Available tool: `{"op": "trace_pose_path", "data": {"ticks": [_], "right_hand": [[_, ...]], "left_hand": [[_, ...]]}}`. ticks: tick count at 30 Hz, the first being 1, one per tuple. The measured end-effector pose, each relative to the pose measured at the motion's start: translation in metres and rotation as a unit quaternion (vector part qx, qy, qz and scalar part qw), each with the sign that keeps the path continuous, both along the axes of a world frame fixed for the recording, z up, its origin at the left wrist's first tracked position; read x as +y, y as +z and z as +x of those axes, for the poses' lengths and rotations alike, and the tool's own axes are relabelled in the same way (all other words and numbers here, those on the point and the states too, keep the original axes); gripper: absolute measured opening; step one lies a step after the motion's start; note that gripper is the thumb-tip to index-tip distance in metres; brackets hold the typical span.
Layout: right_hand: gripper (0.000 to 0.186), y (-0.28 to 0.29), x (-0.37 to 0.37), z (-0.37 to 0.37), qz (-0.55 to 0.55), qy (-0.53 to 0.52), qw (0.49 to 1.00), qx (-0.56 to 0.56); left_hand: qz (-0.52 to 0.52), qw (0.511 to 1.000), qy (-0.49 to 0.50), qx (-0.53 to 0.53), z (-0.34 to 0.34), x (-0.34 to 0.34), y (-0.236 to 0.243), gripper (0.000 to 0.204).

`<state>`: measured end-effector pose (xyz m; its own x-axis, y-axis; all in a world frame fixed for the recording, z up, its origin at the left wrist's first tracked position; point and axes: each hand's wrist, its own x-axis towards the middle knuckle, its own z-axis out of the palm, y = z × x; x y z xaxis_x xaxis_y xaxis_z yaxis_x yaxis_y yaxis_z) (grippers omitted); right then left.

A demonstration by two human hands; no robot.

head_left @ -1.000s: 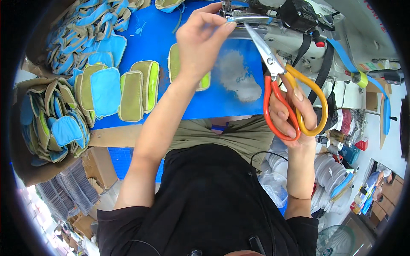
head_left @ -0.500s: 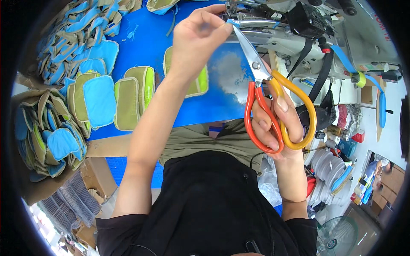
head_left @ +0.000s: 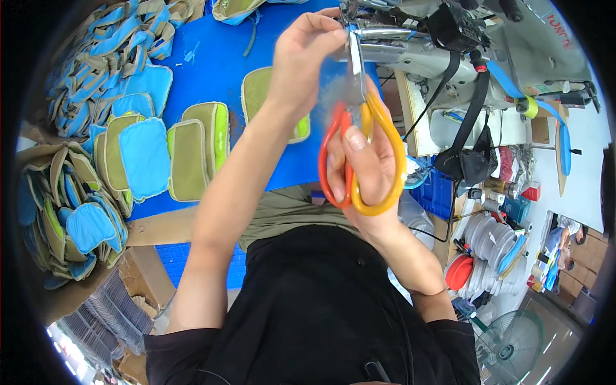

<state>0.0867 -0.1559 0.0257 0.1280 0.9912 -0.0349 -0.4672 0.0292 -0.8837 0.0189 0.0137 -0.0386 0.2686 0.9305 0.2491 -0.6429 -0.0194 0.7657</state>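
Observation:
My right hand (head_left: pixel 367 157) grips a pair of scissors (head_left: pixel 399 160) with one red and one orange handle. Their blades point up and away, nearly together and partly blurred, and the tips reach a small blue strip (head_left: pixel 351 28) at the sewing machine (head_left: pixel 385 48). Beside those tips, my left hand (head_left: pixel 305 58) pinches at the end of the strip; the fingertips partly hide what they hold. Below my left wrist, an olive fabric panel (head_left: pixel 256 90) with a lime edge lies on the blue tabletop (head_left: pixel 212 51).
Olive pouches (head_left: pixel 187 159) and a light blue panel (head_left: pixel 145 157) lie to the left. A heap of blue-and-tan pieces (head_left: pixel 109 64) fills the far left. A cardboard box (head_left: pixel 144 269) of pieces stands nearer. Blue tape (head_left: pixel 507 80) hangs at the right, above a fan (head_left: pixel 507 350).
My right hand and the scissors have swung left, and the blades have turned upright and drawn closer together. My left hand has shifted slightly, remaining by the machine.

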Motion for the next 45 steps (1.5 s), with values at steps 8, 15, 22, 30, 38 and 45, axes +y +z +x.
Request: {"op": "trace_pose_path", "data": {"ticks": [8,15,22,30,38,45], "right_hand": [[0.065,0.006,0.001,-0.002,-0.027,-0.006,1.000,0.000],[0.068,0.008,-0.013,0.005,-0.044,-0.001,0.998,0.035],[0.078,-0.064,-0.044,0.041,-0.095,0.020,0.939,-0.330],[0.053,-0.139,-0.039,0.098,-0.030,0.060,0.727,-0.683],[0.046,0.008,-0.014,0.074,0.141,0.072,0.965,-0.207],[0.053,0.118,0.033,0.026,0.395,0.331,0.846,-0.136]], "left_hand": [[-0.007,1.000,-0.007,-0.025,0.000,-0.005,0.005,0.017],[-0.021,1.000,0.014,-0.013,0.005,-0.006,0.010,0.017],[-0.015,1.000,0.004,-0.011,-0.039,0.006,0.008,0.025],[0.033,0.808,0.302,0.505,-0.235,-0.058,-0.064,0.019],[0.050,0.638,0.448,0.625,-0.336,-0.124,-0.062,0.014],[0.096,0.642,0.436,0.623,-0.372,-0.014,-0.047,0.021]]}}
